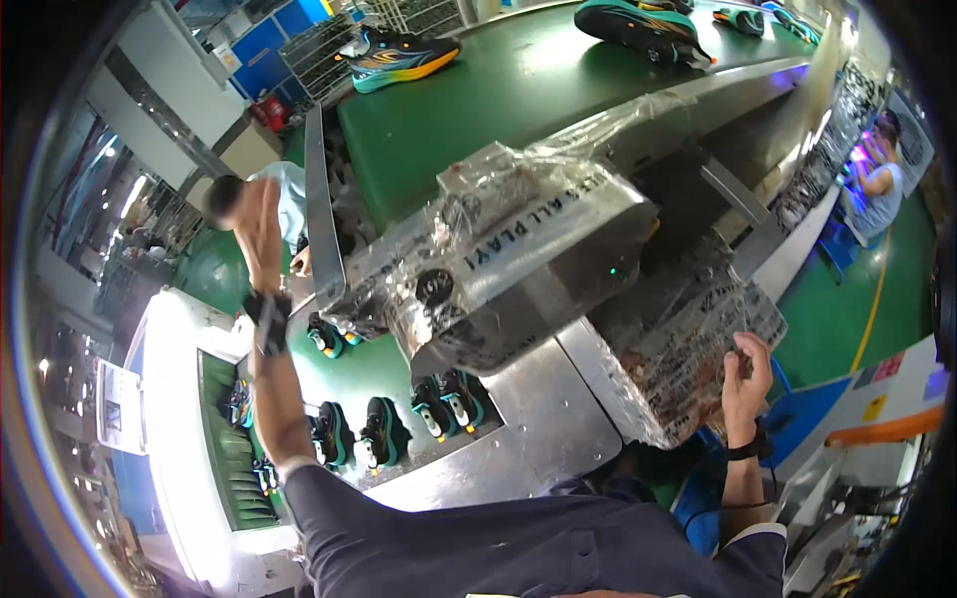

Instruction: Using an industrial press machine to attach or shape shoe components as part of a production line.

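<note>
My left hand (261, 239) is raised at the left, its fingers stretched upward and nothing seen in it. A dark band circles that wrist. My right hand (746, 391) hovers at the right beside a plastic-wrapped box (688, 364), fingers loosely bent and apart, holding nothing that I can see. Between my arms stands a metal housing (528, 264) wrapped in clear printed film. Below it, several black sneakers with teal and white parts stand on a lower green belt, among them a sneaker (382, 431) between my arms.
An upper green conveyor (488, 110) carries more sneakers, including a teal-and-orange-soled sneaker (399, 58) at the far left. A person (284, 204) is beyond my left hand; another person (879, 189) sits at the far right. A white machine (179, 399) with a green-lined opening stands at left.
</note>
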